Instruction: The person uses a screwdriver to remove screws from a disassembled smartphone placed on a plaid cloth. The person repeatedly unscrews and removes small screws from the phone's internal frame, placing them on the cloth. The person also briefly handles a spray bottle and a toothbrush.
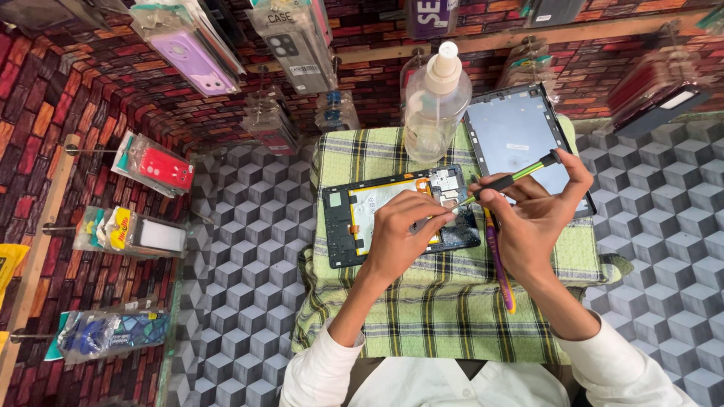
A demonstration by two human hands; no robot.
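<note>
An opened tablet body lies on a green checked cloth, its battery and circuit board exposed. My left hand rests on its right half, fingers pressing near the board. My right hand grips a black and green screwdriver, its tip angled down onto the board by my left fingertips. A purple and yellow tool lies on the cloth under my right hand.
A clear pump bottle stands behind the tablet. A detached tablet screen panel lies to its right. Packaged phone cases hang on pegs along the brick-pattern wall at left and top. The counter has a grey cube pattern.
</note>
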